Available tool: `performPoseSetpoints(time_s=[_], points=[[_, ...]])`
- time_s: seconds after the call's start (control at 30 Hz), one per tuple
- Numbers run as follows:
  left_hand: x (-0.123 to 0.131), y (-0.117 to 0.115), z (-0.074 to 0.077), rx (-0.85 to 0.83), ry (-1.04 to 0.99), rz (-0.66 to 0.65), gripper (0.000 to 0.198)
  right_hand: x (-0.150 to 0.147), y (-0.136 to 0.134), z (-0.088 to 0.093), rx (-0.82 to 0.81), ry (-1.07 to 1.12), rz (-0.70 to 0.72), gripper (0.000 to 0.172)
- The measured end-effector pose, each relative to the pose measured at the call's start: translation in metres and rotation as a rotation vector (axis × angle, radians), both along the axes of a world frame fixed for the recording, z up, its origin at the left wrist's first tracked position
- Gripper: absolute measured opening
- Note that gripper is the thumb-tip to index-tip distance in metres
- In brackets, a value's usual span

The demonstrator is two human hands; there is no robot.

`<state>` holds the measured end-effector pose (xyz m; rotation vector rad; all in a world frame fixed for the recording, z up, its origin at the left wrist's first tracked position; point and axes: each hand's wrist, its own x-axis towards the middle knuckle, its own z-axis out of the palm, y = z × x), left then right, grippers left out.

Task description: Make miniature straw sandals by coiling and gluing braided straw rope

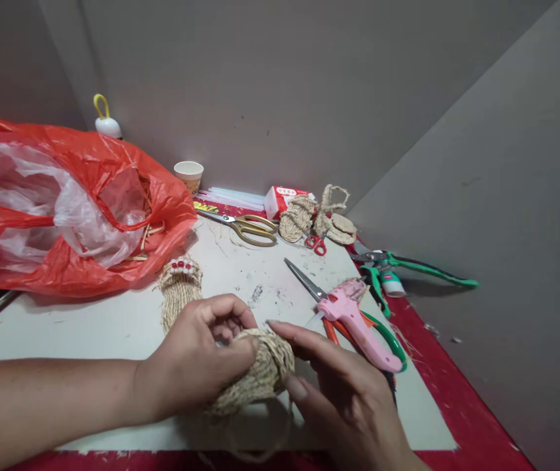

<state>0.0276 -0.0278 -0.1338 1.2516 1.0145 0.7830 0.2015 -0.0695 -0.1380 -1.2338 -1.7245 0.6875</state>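
Note:
A small woven straw slipper [260,373] is in my hands above the front of the white board. My left hand [206,353] is closed around it, thumb pressed on its upper side. At its right end, my right hand [343,392] has the forefinger and thumb on either side of the edge, touching the braided cord. A loose strand of straw [260,451] hangs below. Beyond my left hand lies another straw slipper [180,294], trimmed with red and white beads. The underside of the held piece is hidden.
A red plastic bag [162,176] fills the left. Behind are a paper cup [189,173], gold-handled scissors [253,229], a tissue pack [280,201] and straw pieces [297,219]. To the right lie a pink glue gun [363,333], green-handled scissors [390,337] and green pruning shears [427,266].

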Motion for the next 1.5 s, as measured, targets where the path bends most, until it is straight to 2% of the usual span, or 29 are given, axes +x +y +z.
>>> performPoseSetpoints(time_s=[0.07, 0.1, 0.2, 0.3, 0.5, 0.6, 0.67, 0.8, 0.87, 0.97, 1.07, 1.2, 1.5], points=[[-0.002, 0.003, 0.0, -0.055, -0.055, 0.038, 0.008, -0.001, -0.002, -0.004, -0.143, 0.158, -0.015, 0.041], [-0.002, 0.004, -0.001, -0.045, -0.079, 0.062, 0.01, -0.002, -0.002, -0.005, -0.198, 0.244, -0.047, 0.041], [-0.003, 0.006, -0.003, 0.023, -0.148, 0.137, 0.015, -0.008, -0.002, -0.008, -0.32, 0.408, -0.152, 0.024], [-0.002, 0.007, -0.005, 0.009, -0.2, 0.15, 0.018, -0.01, 0.0, -0.008, -0.408, 0.411, -0.187, 0.019], [-0.003, 0.01, -0.006, 0.102, -0.175, 0.195, 0.015, -0.002, 0.007, -0.013, -0.542, 0.5, -0.111, 0.032], [-0.004, 0.012, -0.008, 0.122, -0.202, 0.209, 0.017, -0.002, 0.008, -0.019, -0.611, 0.471, -0.076, 0.023], [-0.004, 0.013, -0.01, 0.118, -0.218, 0.212, 0.018, -0.002, 0.007, -0.021, -0.486, 0.37, -0.117, 0.016], [-0.005, 0.013, -0.012, 0.105, -0.184, 0.202, 0.016, 0.002, 0.003, -0.015, 0.039, 0.011, -0.179, 0.004], [-0.004, 0.012, -0.012, 0.083, -0.18, 0.185, 0.015, 0.004, 0.003, -0.01, 0.253, -0.123, -0.144, 0.01], [-0.005, 0.012, -0.011, 0.036, -0.199, 0.174, 0.015, 0.005, 0.006, -0.007, 0.435, -0.221, -0.063, 0.018], [-0.005, 0.013, -0.008, -0.031, -0.223, 0.169, 0.017, 0.007, 0.007, -0.006, 0.516, -0.305, -0.011, 0.021], [-0.004, 0.014, -0.006, -0.102, -0.245, 0.154, 0.019, 0.01, 0.006, -0.006, 0.557, -0.366, -0.021, 0.022], [-0.003, 0.016, -0.01, -0.071, -0.2, 0.174, 0.021, 0.011, 0.003, -0.012, 0.539, -0.333, 0.003, 0.032]])
